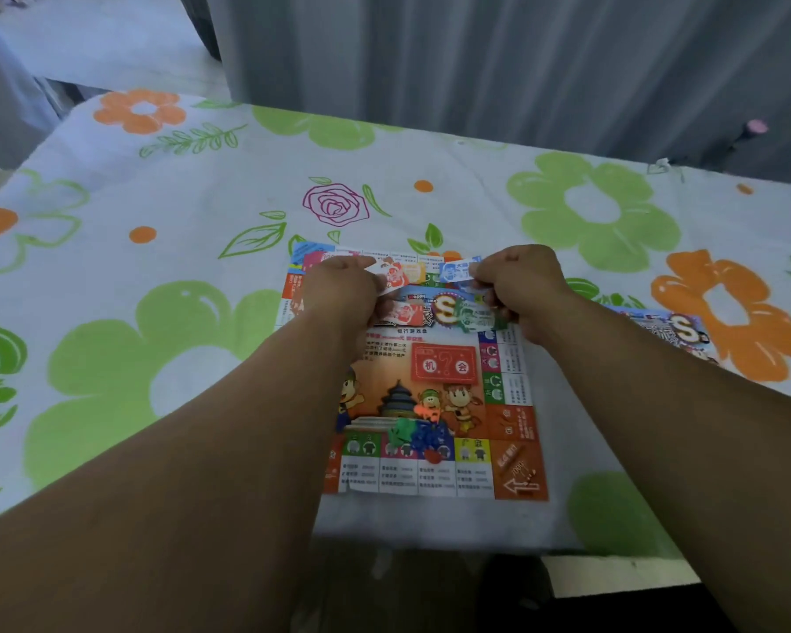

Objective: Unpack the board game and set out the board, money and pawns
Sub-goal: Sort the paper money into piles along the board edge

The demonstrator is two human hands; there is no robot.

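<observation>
I see the left hand (339,287) and right hand (519,285) each pinching paper money (396,274) over the board's (517,472) far half. The blurred pawns (419,435) seem heaped near its front edge.

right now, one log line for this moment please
left hand: pinches red notes | right hand: pinches blue and green notes | board: flat on table | pawns: piled on board

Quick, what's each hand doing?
Left hand: pinching red money notes.
Right hand: pinching blue and green money notes.
</observation>
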